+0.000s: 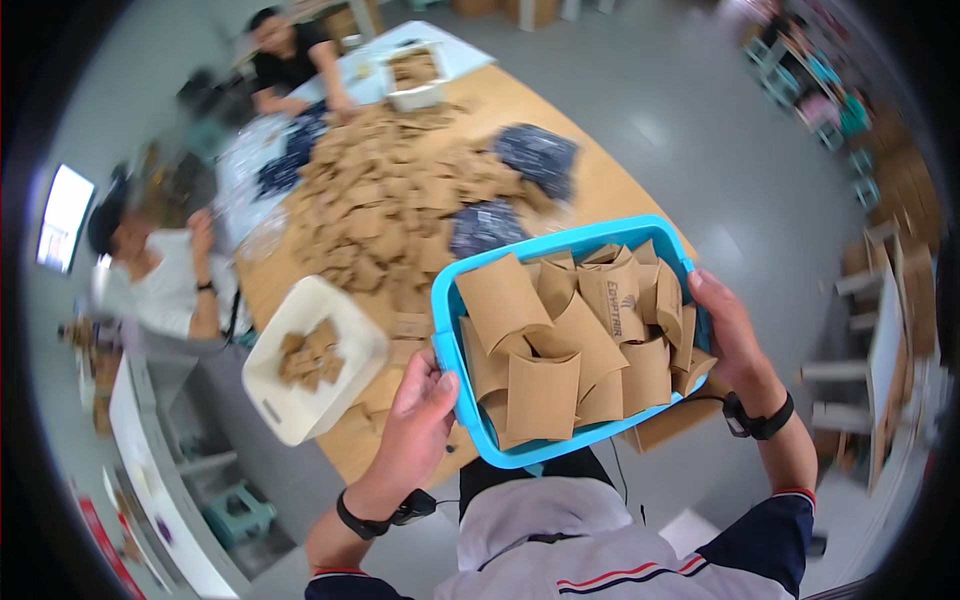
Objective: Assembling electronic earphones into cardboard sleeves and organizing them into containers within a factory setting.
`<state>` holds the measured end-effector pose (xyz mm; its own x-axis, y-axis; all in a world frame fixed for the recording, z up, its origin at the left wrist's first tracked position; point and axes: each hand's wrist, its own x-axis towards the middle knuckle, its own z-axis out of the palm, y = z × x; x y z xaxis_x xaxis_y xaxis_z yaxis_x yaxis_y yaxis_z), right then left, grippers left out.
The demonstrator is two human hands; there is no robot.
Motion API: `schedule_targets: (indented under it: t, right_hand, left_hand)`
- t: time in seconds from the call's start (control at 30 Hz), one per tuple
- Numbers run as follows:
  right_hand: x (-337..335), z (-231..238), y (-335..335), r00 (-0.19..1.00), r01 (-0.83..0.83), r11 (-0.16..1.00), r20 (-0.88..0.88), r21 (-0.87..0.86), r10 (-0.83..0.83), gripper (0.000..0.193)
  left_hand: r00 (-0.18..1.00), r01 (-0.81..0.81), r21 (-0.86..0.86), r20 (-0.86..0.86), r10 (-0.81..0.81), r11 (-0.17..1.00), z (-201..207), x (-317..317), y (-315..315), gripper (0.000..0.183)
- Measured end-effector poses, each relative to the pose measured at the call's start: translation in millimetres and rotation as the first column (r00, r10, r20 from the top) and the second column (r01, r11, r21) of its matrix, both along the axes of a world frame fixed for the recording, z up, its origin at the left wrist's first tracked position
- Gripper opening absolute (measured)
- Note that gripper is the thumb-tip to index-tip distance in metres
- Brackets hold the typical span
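Between my hands is a blue plastic basket, held up in front of my body over the near end of the table. Brown cardboard pillow boxes fill it, lying at mixed angles, one with dark print. My left hand grips the left end of the rim, thumb on top. Around the right end closes my right hand, its fingers partly hidden behind the wall. Left of the basket, a white bin with some small brown pieces stands at the table's edge.
A large heap of brown cardboard pieces covers much of the wooden table. Dark plastic-wrapped bundles lie beside it. Another white bin stands at the far end. Two people sit along the left and far sides. A green stool is lower left.
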<state>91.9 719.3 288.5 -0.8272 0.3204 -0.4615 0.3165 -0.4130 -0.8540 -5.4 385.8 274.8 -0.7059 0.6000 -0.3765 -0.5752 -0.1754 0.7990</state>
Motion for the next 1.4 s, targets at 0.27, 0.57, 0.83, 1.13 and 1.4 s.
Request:
schedule_targets:
  t: [0.27,0.57,0.83,1.13,1.4]
  right_hand:
    - [209.9,-108.0,83.2,0.863,0.483,0.864,0.092,0.141,-0.497,0.032]
    - [381.0,-278.8,182.4,0.738,0.57,0.794,0.291,0.212,-0.608,0.033]
    - [379.5,-475.2,300.1,0.852,0.359,0.914,0.333,0.189,-0.404,0.044]
    - [332.1,-613.5,372.1,0.677,-0.275,0.938,0.735,0.213,0.032,0.043]
    - [286.8,-658.5,392.3,0.099,-0.688,0.72,0.971,-0.09,0.216,0.053]
  left_hand:
    - [0.914,0.404,-0.087,0.05,-0.401,0.91,-120.4,85.1,165.2,0.024]
    - [0.8,0.585,-0.117,0.246,-0.548,0.802,-307.7,235.3,289.5,0.018]
    - [0.816,0.521,-0.202,0.401,-0.415,0.829,-493.0,295.9,348.3,0.023]
    - [0.581,0.463,-0.26,0.811,-0.069,0.847,-602.0,316.5,377.7,0.026]
    - [0.217,0.388,-0.153,0.973,0.071,0.909,-658.7,321.7,382.7,0.025]
